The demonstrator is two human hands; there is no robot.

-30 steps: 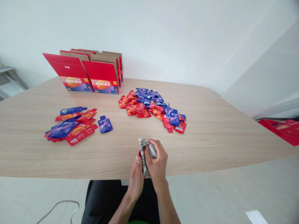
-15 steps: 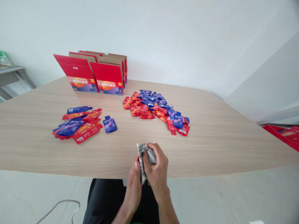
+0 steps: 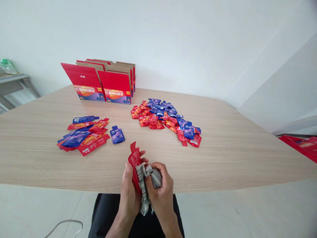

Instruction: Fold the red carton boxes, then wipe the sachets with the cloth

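Note:
My left hand (image 3: 130,193) grips a red pouch (image 3: 135,159) at the table's front edge, its spout end pointing up and away from me. Bunched in my right hand (image 3: 162,188) is a grey striped cloth (image 3: 141,178), pressed against the pouch's right side. Part of the cloth hangs below the hands. Ahead and to the left lies a single blue pouch (image 3: 117,135), just right of a small pile of red and blue pouches (image 3: 76,136). A larger pile of red and blue pouches (image 3: 153,114) spreads across the table's middle.
Several red cartons (image 3: 115,86) with raised flaps stand at the back left of the wooden table (image 3: 235,148), near the white wall. A red box (image 3: 300,143) shows beyond the right edge. On the floor at lower left runs a cable (image 3: 64,222).
Both hands have shifted left and slightly down. The red pouch, mostly hidden before, now shows beside the cloth. The view has tilted slightly; the piles look unchanged.

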